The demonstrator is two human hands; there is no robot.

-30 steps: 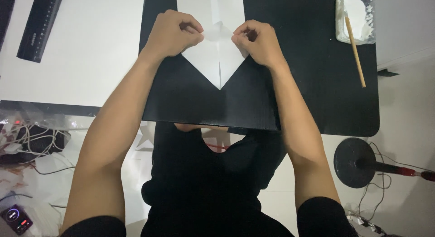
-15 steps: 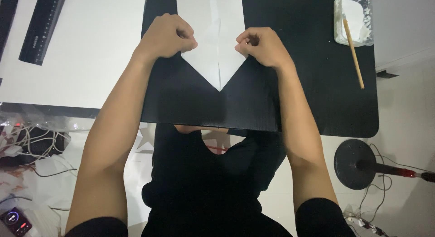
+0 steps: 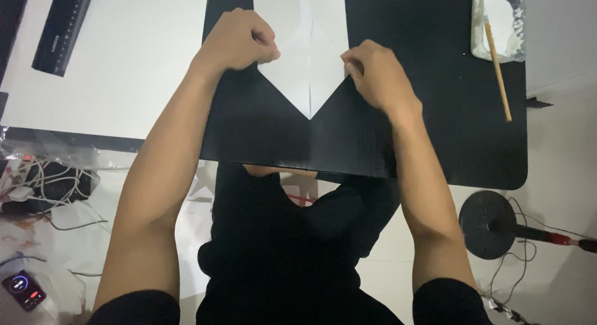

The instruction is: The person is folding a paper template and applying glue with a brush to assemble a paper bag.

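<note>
Head | both hands [image 3: 242, 39] pressing folded white paper [image 3: 308, 64] | tray [image 3: 497, 27] holds stick [image 3: 497, 67]

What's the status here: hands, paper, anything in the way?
Left hand and right hand both pressing on the white paper, one each side. Paper folded to a point, flat on the black board. Ruler and stick lie well aside.

A black table [image 3: 448, 145] carries the work, with a white surface [image 3: 124, 76] adjoining it left of the grip. Below lies a pale tiled floor [image 3: 559, 151]. A round black stand base [image 3: 491, 224] sits lower right of the grip; tangled cables [image 3: 43, 188] pile lower left.
</note>
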